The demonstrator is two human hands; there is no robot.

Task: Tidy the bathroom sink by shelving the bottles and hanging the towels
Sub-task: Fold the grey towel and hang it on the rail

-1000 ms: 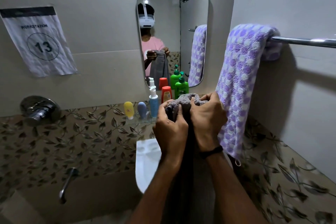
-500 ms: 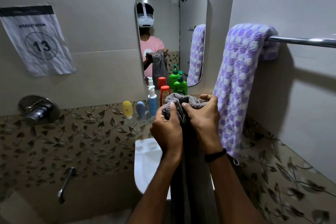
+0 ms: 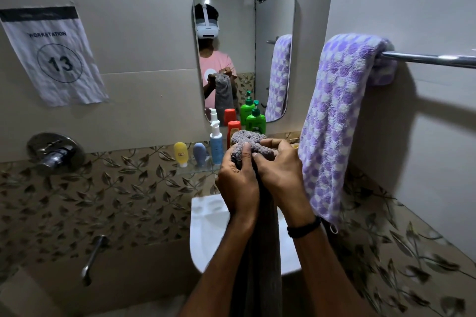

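Above the sink (image 3: 206, 234), both hands hold a grey towel (image 3: 251, 145) by its bunched top end. The left hand (image 3: 238, 185) grips it from the left, fingers curled round the cloth and thumb lying up along its front. The right hand (image 3: 280, 175) grips it from the right, thumb and fingers pinching the same bunch, so the two hands touch each other around the cloth. A rumpled wad of towel stands up above the fingertips. The rest hangs straight down between the forearms, in front of the sink, and runs out of the frame's bottom edge. A black band (image 3: 304, 226) circles the right wrist.

Just right of the hands, a purple towel (image 3: 332, 123) hangs folded over the near end of a metal rail (image 3: 432, 58) on the right wall, apart from the grey towel.

Behind the hands, a glass shelf (image 3: 195, 168) under the mirror (image 3: 242, 20) carries a row: yellow bottle (image 3: 180, 153), blue-grey bottle (image 3: 200, 154), white pump bottle (image 3: 215, 143), orange bottle (image 3: 233, 127), green pump bottle (image 3: 255, 121). The grey wad hides the lower part of the orange bottle. The mirror reflects the person holding the grey towel at chest height.

A paper sign (image 3: 51, 54) marked 13 is on the back wall to the left, with a valve (image 3: 55, 153) and a spout (image 3: 94, 255) below it.
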